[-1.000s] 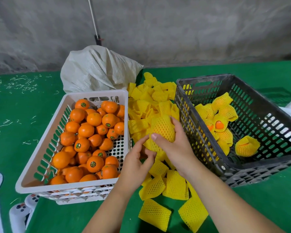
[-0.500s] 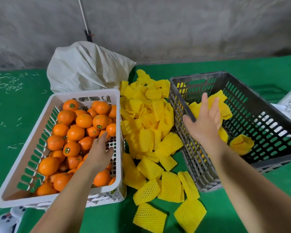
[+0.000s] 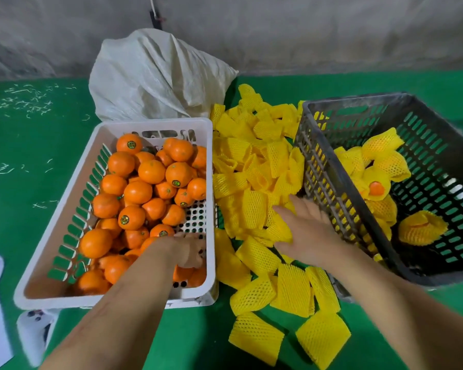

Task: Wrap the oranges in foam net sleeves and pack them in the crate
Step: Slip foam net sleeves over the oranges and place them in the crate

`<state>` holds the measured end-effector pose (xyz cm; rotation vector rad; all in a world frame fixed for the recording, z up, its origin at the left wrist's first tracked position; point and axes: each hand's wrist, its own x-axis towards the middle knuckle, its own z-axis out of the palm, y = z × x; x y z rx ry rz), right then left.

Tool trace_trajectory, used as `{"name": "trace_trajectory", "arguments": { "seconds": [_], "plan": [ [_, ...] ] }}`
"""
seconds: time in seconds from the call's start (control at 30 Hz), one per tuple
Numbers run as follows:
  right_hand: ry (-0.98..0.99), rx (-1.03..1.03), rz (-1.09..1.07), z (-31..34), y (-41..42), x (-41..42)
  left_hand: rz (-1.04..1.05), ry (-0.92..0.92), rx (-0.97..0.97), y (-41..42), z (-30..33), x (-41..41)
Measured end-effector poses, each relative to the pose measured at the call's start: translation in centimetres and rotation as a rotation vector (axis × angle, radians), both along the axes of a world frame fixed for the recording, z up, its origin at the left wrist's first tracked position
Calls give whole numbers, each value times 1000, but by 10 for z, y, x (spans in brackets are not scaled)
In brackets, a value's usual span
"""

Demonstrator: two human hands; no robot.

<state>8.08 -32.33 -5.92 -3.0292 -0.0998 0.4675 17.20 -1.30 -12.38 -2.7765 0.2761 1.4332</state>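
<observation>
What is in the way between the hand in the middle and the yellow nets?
Nothing visible. The right hand lies with straight fingers right on the pile of foam net sleeves, between the white crate and the dark crate.

I'm looking at what seems a small fruit-packing room or shed: a bare grey concrete wall (image 3: 278, 28) at the far side, green matting (image 3: 32, 145) as the work surface, a white crate (image 3: 72, 188) of loose oranges (image 3: 145, 188) left, a dark crate (image 3: 439, 145) right, foam net sleeves (image 3: 254, 180) heaped between, a woven sack (image 3: 155, 76) behind.
</observation>
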Motion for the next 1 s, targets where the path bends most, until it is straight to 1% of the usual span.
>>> {"name": "trace_trajectory", "arguments": {
  "seconds": [0.03,0.07,0.1,0.13,0.17,0.23,0.37,0.43,0.5,0.57,0.6,0.67,0.73,0.77,0.8,0.83,0.87,0.9,0.93,0.97,1.0],
  "plan": [
    [201,54,22,-11,10,-9,-19,-21,123,-1,-1,-1],
    [355,21,69,-22,19,-18,-47,-53,175,-3,-1,-3],
    [435,-39,116,-34,25,-26,-89,-92,195,-6,2,-7],
    [461,-84,138,-44,29,-32,-123,-127,217,-9,4,-11],
    [447,-100,128,-51,32,-36,-162,-146,251,-11,8,-16],
    [386,-43,56,-57,33,-36,-193,-153,300,-18,10,-24],
    [347,220,-120,-53,29,-32,-222,-144,277,-33,38,-32],
    [274,328,-182,-47,28,-29,-207,-152,224,-29,57,-32],
    [189,473,-278,-39,27,-27,-186,-191,111,-14,75,-30],
    [102,648,-406,-29,27,-26,-18,-243,-72,1,92,-28],
    [56,747,-479,-24,27,-25,119,-304,-204,7,100,-29],
    [-27,983,-642,-13,30,-24,404,-491,-463,11,111,-39],
    [-101,1176,-780,1,35,-23,547,-715,-685,5,117,-57],
    [-144,1237,-815,8,38,-22,590,-783,-813,-2,118,-66],
    [-183,1301,-837,15,41,-20,646,-768,-961,-12,118,-74],
    [-210,1373,-853,21,44,-19,731,-668,-1128,-24,119,-81],
    [-221,1448,-865,27,50,-19,845,-493,-1300,-37,120,-89],
    [-219,1530,-874,32,58,-19,950,-301,-1424,-49,121,-96],
    [-208,1613,-872,36,66,-20,1012,-147,-1510,-58,120,-102],
    [-192,1690,-855,38,73,-22,1014,-69,-1548,-65,118,-107],
    [-172,1747,-819,39,79,-25,980,-53,-1550,-69,118,-110]
  ]
}}
